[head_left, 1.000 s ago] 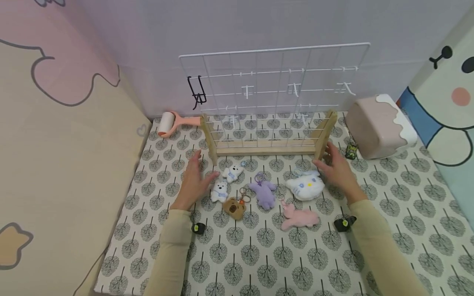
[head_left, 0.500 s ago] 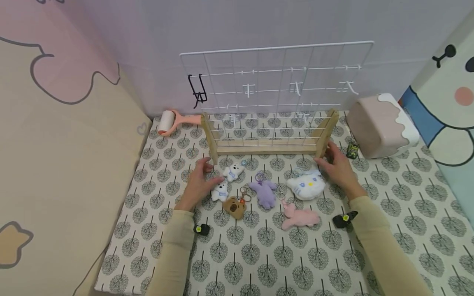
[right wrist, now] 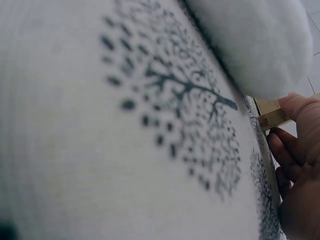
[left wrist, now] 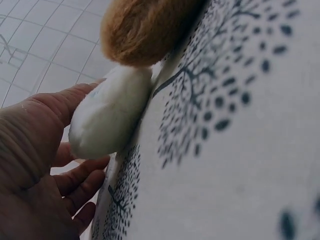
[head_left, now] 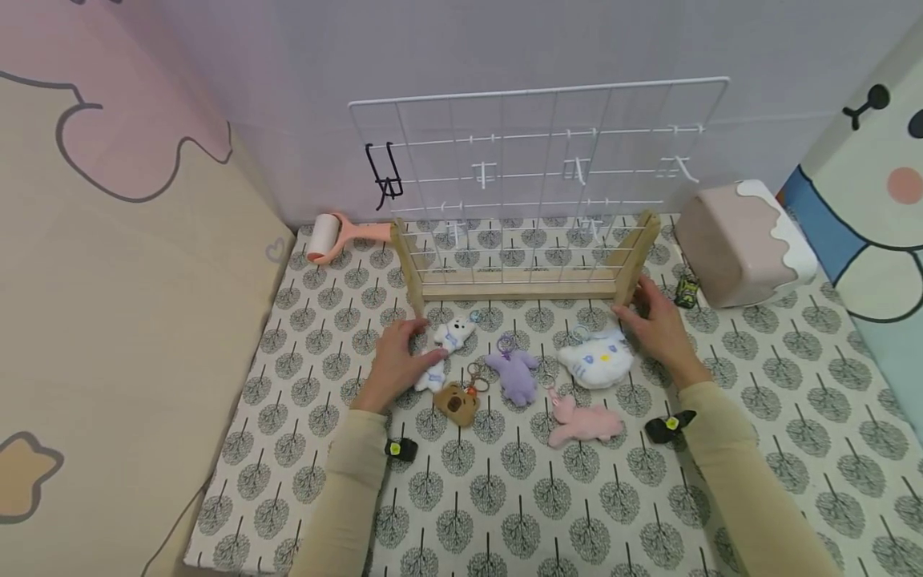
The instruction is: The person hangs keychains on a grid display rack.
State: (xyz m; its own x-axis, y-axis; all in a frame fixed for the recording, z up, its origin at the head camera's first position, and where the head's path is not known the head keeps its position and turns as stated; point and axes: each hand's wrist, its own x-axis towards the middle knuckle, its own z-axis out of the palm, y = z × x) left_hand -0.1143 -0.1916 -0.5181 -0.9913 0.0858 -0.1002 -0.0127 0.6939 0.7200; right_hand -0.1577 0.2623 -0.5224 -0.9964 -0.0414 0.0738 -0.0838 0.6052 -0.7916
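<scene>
My left hand [head_left: 397, 361] is at two small white plush bears, its thumb reaching over the nearer bear [head_left: 431, 379] and hiding its head. The farther bear [head_left: 452, 335] lies just past the thumb tip. In the left wrist view, loosely bent fingers [left wrist: 82, 185] show below the white plush [left wrist: 107, 115], thumb along its far side. My right hand [head_left: 659, 328] grips the right wooden leg [head_left: 630, 272] of a white wire grid rack [head_left: 534, 200]. The right wrist view shows the thumb on one side of the wood [right wrist: 272, 119] and fingers on the other.
A brown plush keychain [head_left: 457, 405], a purple one [head_left: 515, 377], a pink one [head_left: 586, 422] and a white cat-face plush [head_left: 598, 361] lie between the hands. Behind are a lint roller [head_left: 328, 238], a pink-and-white box [head_left: 743, 244] and a small black-and-yellow item [head_left: 687, 292].
My left hand has moved right and slightly nearer, its thumb now over the nearer white bear. My right hand has closed round the rack's leg; the rack shows little change.
</scene>
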